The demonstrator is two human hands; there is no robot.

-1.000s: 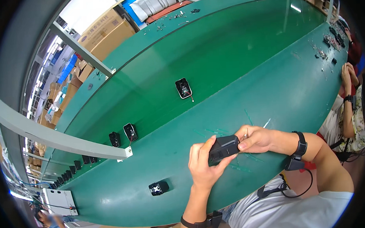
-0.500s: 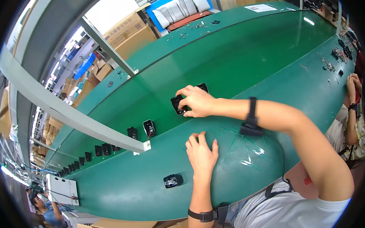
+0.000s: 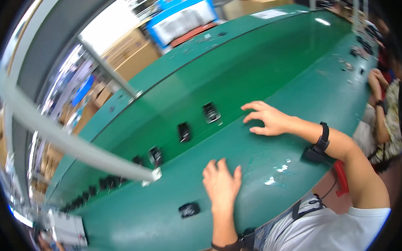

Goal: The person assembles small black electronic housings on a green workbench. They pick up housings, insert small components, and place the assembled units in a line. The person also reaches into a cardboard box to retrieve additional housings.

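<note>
My left hand [image 3: 221, 184] rests on the green bench with its fingers spread and nothing in them. To its left lies a small black plastic housing [image 3: 189, 210]. My right hand [image 3: 269, 119], fingers apart and holding nothing, hovers near the front edge of the sunken green strip. Left of it on that strip sit a black housing with a pale rim [image 3: 211, 112] and a darker black housing [image 3: 184, 132]. Motion blurs their details.
More black housings [image 3: 155, 155] line the strip toward the far left, behind a grey metal post [image 3: 76, 135]. Thin clear green-tinted strips [image 3: 270, 178] lie right of my left hand. Small parts [image 3: 359, 52] are heaped at the far right, near another person's hands [image 3: 375, 82].
My right hand has let go of the black housing and drawn back to the right. The housings on the strip now appear further left. My left hand stays on the bench.
</note>
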